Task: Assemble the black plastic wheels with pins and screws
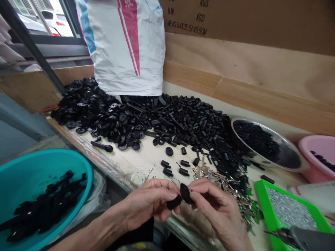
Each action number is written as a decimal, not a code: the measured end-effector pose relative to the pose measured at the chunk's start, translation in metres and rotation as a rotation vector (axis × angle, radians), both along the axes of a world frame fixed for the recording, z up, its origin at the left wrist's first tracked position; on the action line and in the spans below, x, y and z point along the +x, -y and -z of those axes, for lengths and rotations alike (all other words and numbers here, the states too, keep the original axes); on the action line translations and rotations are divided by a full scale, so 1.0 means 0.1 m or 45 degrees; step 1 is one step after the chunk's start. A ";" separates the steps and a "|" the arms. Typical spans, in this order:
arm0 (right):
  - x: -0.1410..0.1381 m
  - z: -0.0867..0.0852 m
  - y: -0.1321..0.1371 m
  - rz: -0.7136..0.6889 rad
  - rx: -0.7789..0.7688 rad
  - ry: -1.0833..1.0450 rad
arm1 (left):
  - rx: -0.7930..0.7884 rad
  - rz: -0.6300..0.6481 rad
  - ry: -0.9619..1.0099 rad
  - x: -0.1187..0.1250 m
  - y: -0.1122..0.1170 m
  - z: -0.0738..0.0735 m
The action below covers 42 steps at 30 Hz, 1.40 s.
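Near the table's front edge, my left hand (154,198) pinches a short black plastic cylinder (173,202). Close against it, my right hand (213,205) grips a round black plastic disc (186,194) by its edge, tilted toward the cylinder. Whether the two parts touch is hard to make out. Just beyond my fingers lie several loose black cylinders (184,172) and a single flat black disc (169,151). Small metal clips (209,175) are heaped beside my right hand.
Piles of black discs (104,115) and black tubes (193,115) cover the table's back. A teal basin (87,160) of black assemblies stands left. On the right are a steel bowl (293,164), a pink basin (314,141), a green tray (263,198) of screws and an electric screwdriver (309,238).
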State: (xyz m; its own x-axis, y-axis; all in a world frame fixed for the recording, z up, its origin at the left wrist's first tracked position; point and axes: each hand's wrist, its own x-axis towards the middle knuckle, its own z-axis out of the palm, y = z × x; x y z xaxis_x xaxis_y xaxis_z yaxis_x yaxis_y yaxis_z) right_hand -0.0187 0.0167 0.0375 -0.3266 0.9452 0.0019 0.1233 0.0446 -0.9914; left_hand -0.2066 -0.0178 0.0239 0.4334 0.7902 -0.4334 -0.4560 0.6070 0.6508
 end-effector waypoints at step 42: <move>0.28 0.11 -0.02 -0.117 0.137 -0.088 | 0.028 0.096 -0.169 0.17 -0.12 -0.14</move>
